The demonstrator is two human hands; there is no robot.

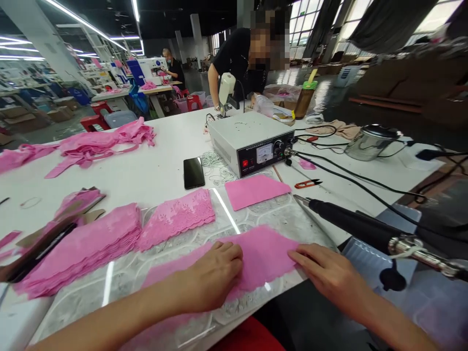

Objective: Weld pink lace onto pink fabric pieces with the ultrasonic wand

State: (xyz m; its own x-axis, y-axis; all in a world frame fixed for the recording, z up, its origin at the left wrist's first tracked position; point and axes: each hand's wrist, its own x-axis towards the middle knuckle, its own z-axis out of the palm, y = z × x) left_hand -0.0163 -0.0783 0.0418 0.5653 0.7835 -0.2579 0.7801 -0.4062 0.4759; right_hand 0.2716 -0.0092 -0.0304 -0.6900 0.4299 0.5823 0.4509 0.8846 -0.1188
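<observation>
A pink fabric piece lies flat on the clear-covered worktop in front of me. My left hand presses on its middle with curled fingers, and they seem to grip the cloth. At the piece's right corner, my right hand pinches the edge between thumb and fingers. Just beyond lies another plain pink piece. To the left are a pink lace piece and a thick stack of pink lace pieces. A black pen-like tool with a metal tip juts in from the right.
A grey control box with a dial stands behind, its cables trailing right. Nearby are a phone, orange thread snips, a glass pot and a pink fabric heap. A person leans over the far side.
</observation>
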